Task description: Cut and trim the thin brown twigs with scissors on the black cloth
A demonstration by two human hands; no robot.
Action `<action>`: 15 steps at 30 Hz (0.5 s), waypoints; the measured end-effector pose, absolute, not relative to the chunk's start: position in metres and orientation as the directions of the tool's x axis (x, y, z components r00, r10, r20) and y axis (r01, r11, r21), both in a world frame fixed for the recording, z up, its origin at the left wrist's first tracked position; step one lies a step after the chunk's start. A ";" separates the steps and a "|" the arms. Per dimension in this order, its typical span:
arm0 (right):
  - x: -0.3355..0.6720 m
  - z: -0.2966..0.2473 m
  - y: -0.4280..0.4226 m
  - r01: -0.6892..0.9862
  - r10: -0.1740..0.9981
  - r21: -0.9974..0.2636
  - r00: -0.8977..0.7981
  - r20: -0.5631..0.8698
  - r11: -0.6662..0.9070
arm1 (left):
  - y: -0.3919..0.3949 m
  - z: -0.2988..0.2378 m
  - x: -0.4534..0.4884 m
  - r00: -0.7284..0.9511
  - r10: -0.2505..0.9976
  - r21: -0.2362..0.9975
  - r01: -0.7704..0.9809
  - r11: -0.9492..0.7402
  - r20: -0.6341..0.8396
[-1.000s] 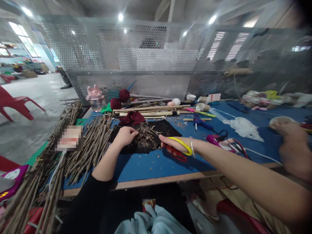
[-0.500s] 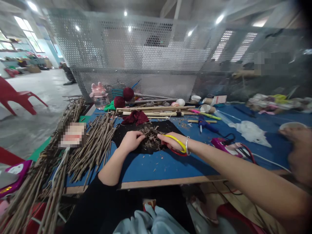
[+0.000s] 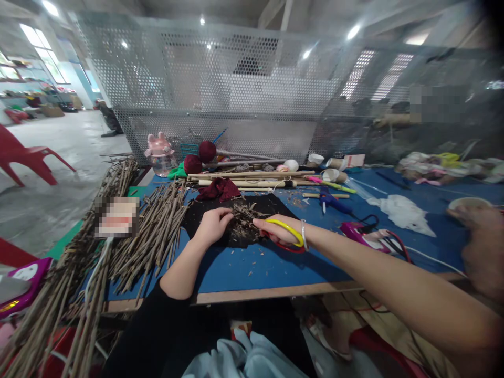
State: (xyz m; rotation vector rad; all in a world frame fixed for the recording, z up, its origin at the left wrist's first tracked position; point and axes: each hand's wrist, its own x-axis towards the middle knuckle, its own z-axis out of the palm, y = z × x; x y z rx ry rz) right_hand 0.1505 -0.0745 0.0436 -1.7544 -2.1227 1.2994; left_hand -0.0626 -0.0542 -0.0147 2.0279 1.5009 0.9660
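My right hand (image 3: 273,229) is closed round a pair of scissors (image 3: 294,234) with yellow and red handles; its blades point left and are hard to make out against the dark bits. Across from it, my left hand (image 3: 214,224) has thumb and fingers pinched together at the left edge of a heap of short brown twig pieces (image 3: 246,223). What the pinch holds, if anything, is too small to tell. The heap lies on a black cloth (image 3: 192,218) on the blue table (image 3: 232,275). Small chips are scattered in front of it.
Long sticks (image 3: 151,236) lie bundled on the left. Behind are a crumpled dark red cloth (image 3: 220,190), wooden rods (image 3: 252,176) and a pink-lidded jar (image 3: 159,155). A blue glue gun (image 3: 333,202) is to the right. Another person's hand (image 3: 482,218) is at far right.
My left fingers have drawn slightly up and left, their tips closer together. The scissors and right hand have shifted slightly. The other person's hand at far right has moved a little left.
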 end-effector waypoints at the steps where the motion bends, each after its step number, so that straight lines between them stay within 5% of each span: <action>1: 0.152 0.042 -0.073 0.757 0.850 -0.653 -0.335 -0.406 -0.014 | -0.053 -0.016 -0.064 0.136 0.954 0.711 0.641 -0.290 0.267; 4: 0.159 0.039 -0.072 0.731 0.854 -0.682 -0.329 -0.402 -0.039 | -0.049 -0.020 -0.066 0.050 0.975 0.786 0.583 -0.205 0.218; 9: 0.161 0.044 -0.080 0.585 0.735 -0.746 -0.345 -0.584 -0.318 | -0.049 -0.020 -0.060 -0.028 0.994 0.958 0.272 -0.092 0.103; 15: 0.148 0.048 -0.087 0.543 0.645 -0.757 -0.440 -0.625 -0.364 | -0.052 -0.019 -0.055 0.034 0.990 0.981 0.132 -0.144 0.140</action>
